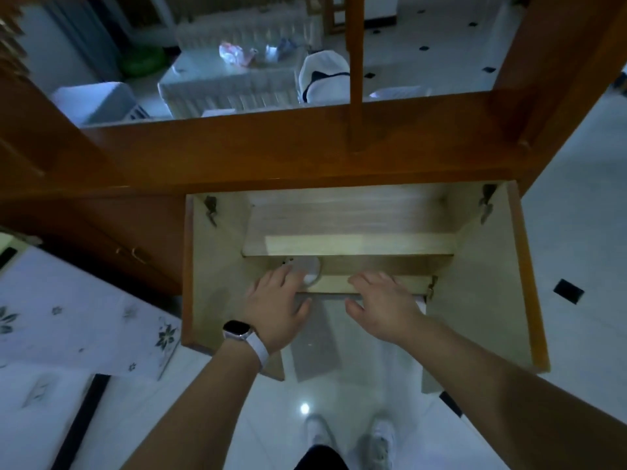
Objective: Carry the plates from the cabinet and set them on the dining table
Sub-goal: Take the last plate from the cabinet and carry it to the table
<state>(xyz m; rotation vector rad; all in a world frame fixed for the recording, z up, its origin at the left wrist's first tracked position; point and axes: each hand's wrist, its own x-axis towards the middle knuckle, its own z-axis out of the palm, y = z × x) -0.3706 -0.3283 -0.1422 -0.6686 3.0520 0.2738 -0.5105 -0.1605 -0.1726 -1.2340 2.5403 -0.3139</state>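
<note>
Two bare forearms reach forward and down from the bottom of the view, above a pair of white shoes [381, 435] on the glossy white floor [576, 232]. The left wrist wears a watch [238, 330] with a white strap.

Both hands are at the low, open wooden cabinet [305, 154], whose two doors [492, 283] stand swung out to either side. The left hand [280, 300] is spread flat, palm down, its fingers straight and reaching over the near edge of a white plate [311, 270]. It holds nothing, and whether the fingertips touch the plate cannot be told. The right hand [383, 301] is also wide and flat, with its fingers fanned. It hovers over the front edge of the bottom board, just beside the left hand, and grips nothing.

The plate sits in the lower compartment, left of centre, partly tucked beneath the pale shelf [349, 244]. Only its front curve shows. The blur hides whether it is one plate or a stack.

To the left, near the cabinet, lies a flowered cloth [68, 317] over a flat surface. Beyond the cabinet top, through its open frame, stands a worktop [234, 81] under a pale cloth, with a few crumpled bags [237, 54] on it and a white-covered chair [324, 78] just beside it.
</note>
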